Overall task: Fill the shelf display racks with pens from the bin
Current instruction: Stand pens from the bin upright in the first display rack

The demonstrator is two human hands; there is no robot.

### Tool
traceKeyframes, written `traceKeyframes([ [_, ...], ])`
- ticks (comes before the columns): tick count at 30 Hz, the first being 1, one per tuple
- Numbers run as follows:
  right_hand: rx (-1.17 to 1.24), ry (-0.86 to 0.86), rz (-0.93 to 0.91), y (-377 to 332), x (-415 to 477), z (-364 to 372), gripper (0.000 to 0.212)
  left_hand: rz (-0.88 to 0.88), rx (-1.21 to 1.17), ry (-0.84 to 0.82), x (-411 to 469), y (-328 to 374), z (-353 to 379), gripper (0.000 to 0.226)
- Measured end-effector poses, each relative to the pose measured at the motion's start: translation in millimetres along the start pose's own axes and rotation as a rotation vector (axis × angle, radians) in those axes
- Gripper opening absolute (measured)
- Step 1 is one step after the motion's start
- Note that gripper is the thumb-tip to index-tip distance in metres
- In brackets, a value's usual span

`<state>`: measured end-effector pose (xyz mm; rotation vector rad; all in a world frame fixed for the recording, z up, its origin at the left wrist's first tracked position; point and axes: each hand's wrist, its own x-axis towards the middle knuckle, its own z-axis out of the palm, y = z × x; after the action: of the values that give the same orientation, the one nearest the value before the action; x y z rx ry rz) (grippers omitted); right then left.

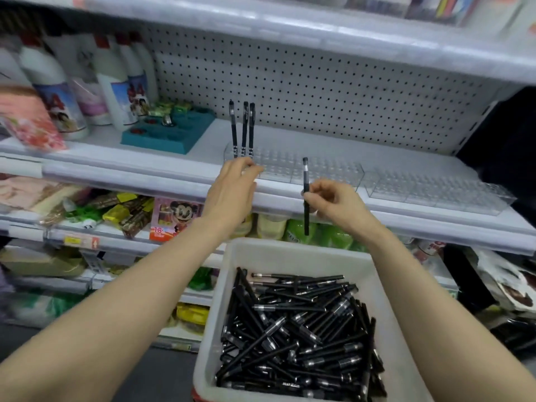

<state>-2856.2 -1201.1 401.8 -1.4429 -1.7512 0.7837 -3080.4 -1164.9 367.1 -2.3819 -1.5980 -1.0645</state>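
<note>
Pens (298, 329) lie in the bin (290, 252); three stand in the rack (293, 168).

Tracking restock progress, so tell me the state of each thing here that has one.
Left hand: open, fingers at the left rack's front edge.
Right hand: pinches one pen, upright.
Three pens: standing in the left rack.
Left rack: otherwise unfilled.
Right rack: no pens.
Bin: holds many loose pens.

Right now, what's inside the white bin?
A loose heap of black pens with silver bands, lying crisscrossed in the white bin. The pile covers the floor, so anything beneath it cannot be seen. The far inner wall is bare.
</note>
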Motion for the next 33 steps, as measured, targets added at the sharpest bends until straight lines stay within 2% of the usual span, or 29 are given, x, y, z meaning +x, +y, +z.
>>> traceKeyframes([
  [3, 0.07, 0.084, -0.059, -25.1, 24.4, -5.2, 0.008, 0.011, 0.097, 0.012, 23.3, -10.7, -1.9, 0.053],
  [8, 0.108, 0.274, -0.129, -47.1, 69.6, 2.0, 0.004, 0.015, 0.128, 0.02, 36.1, -26.6, 6.6, 0.052],
  [15, 0.03, 0.421, -0.196, -60.9, 126.1, 31.2, 0.009, 0.043, 0.16, 0.071, 32.9, -35.4, 17.9, 0.058],
  [21, -0.069, 0.389, -0.221, -51.3, 148.3, 53.7, 0.014, 0.024, 0.131, 0.061, 29.2, -36.2, 23.4, 0.064],
  [25, -0.209, 0.289, -0.185, -36.6, 151.5, 64.8, 0.015, 0.022, 0.118, 0.066, 28.2, -36.5, 25.0, 0.064],
  [33, -0.233, 0.254, -0.124, -35.5, 154.8, 65.7, 0.018, 0.007, 0.112, 0.066, 28.4, -34.6, 26.4, 0.067],
])
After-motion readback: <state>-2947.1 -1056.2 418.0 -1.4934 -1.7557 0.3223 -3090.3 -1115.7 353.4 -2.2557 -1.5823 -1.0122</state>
